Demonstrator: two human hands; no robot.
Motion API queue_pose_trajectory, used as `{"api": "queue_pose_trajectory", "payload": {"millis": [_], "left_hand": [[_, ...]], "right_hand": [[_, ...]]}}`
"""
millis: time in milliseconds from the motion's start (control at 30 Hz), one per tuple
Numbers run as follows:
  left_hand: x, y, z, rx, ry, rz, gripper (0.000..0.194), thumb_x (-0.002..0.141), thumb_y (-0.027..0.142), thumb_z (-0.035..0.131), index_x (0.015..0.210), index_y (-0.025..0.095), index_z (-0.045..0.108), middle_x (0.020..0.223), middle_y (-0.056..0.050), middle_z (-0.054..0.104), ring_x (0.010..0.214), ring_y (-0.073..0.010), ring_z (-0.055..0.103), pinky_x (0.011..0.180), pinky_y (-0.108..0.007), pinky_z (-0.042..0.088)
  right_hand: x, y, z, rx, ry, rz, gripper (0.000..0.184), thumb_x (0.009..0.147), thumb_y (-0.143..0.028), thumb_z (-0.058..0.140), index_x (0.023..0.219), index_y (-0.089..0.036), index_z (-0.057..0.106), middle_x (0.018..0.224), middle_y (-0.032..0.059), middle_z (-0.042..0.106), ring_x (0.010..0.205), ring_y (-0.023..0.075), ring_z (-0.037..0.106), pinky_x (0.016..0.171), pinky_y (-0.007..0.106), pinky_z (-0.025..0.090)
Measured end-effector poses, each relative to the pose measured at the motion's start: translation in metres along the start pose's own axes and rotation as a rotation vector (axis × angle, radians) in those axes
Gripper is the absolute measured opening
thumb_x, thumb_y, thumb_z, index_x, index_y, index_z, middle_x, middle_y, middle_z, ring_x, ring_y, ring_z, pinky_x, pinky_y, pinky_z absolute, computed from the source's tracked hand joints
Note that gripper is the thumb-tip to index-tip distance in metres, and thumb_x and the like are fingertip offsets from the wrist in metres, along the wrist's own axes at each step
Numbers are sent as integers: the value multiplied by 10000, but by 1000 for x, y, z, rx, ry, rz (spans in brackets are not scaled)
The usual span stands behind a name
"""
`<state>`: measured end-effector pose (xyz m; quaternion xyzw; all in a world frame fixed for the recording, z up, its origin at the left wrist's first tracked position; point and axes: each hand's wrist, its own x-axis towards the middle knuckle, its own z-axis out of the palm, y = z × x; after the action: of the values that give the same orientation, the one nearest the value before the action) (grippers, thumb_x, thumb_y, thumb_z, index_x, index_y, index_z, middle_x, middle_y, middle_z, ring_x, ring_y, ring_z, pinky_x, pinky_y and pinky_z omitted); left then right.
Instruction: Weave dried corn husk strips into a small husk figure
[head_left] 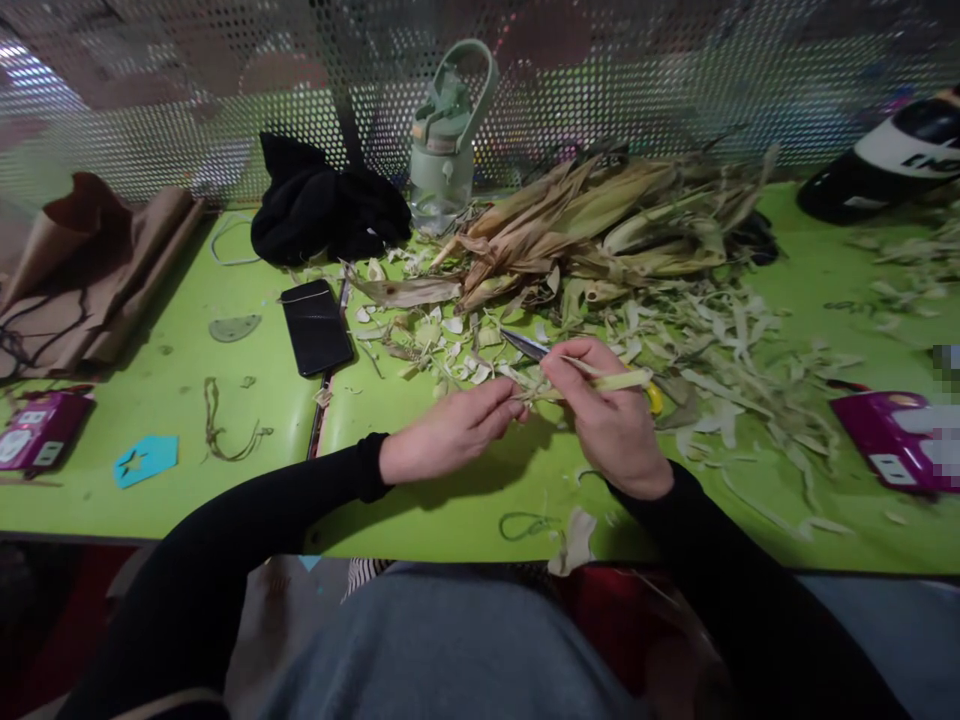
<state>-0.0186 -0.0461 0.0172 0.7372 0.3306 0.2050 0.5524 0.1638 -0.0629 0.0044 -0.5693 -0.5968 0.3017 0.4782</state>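
Observation:
My left hand (454, 430) is closed in a pinch at the left end of a pale corn husk strip (626, 380). My right hand (611, 425) grips a pair of scissors (525, 345), its metal blades pointing up and left past the fingers and a bit of yellow handle showing on the other side. The husk strip also passes through the right fingers, and its cut end sticks out to the right. Just beyond both hands lie many husk scraps (720, 340). Behind these is a heap of dried corn husks (577, 220).
Left of the heap are a black phone (316, 328), a black cloth (322, 205) and a green water bottle (442, 150). A brown paper bag (97, 270) lies far left. Purple boxes (889, 435) flank the green table (420, 520). A perforated metal screen (225, 100) stands behind.

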Motion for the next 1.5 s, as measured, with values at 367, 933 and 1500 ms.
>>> {"api": "queue_pose_trajectory", "payload": {"millis": [367, 933, 1500], "left_hand": [[-15, 1, 11, 286, -36, 70, 199, 1025, 306, 319, 913, 206, 450, 696, 31, 413, 559, -110, 357, 580, -285, 256], [3, 1, -19, -171, 10, -82, 319, 999, 459, 403, 997, 166, 530, 843, -16, 564, 730, -128, 510, 715, -297, 423], [11, -18, -8, -602, -54, -201, 171, 840, 260, 717, 904, 121, 640, 733, 24, 624, 625, -54, 525, 648, -215, 396]], "right_hand": [[-3, -1, -3, -15, -28, -27, 165, 916, -392, 621, 833, -250, 630, 733, -9, 561, 649, 157, 482, 625, 305, 408], [8, 15, 4, 217, -145, 110, 286, 862, -505, 691, 818, -227, 644, 702, -28, 484, 561, 112, 364, 498, 265, 305], [8, 12, 5, 247, -231, 136, 361, 877, -571, 642, 857, -210, 642, 756, -9, 582, 589, 115, 482, 539, 263, 395]]}}
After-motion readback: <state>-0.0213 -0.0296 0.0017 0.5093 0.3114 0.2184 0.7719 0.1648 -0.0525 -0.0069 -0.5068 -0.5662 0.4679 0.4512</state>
